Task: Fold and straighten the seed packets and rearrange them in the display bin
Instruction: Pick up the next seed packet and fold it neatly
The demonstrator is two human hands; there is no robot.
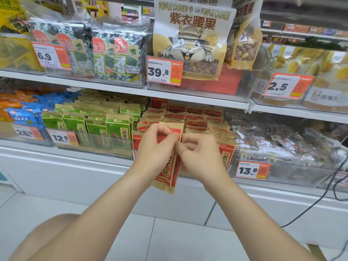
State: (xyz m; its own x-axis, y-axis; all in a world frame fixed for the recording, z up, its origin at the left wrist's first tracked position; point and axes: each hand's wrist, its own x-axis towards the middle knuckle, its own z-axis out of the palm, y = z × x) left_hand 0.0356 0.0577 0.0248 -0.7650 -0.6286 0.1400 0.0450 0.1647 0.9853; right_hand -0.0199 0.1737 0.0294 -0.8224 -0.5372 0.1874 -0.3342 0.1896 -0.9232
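Two bare hands hold one red seed packet in front of a shop shelf bin.

The left hand [156,149] pinches the upper part of a red and brown seed packet [166,176] between thumb and curled fingers. The right hand [201,155], fingers curled, grips the packet's right edge, touching the left hand. The packet is upright, and its lower end hangs below the front edge of the lower shelf [75,153]. Just behind it a clear display bin [229,166] holds rows of matching red packets [195,117], standing upright. The bin to its left holds green packets [98,129] and has a price tag [63,138] reading 12.8 on its front.
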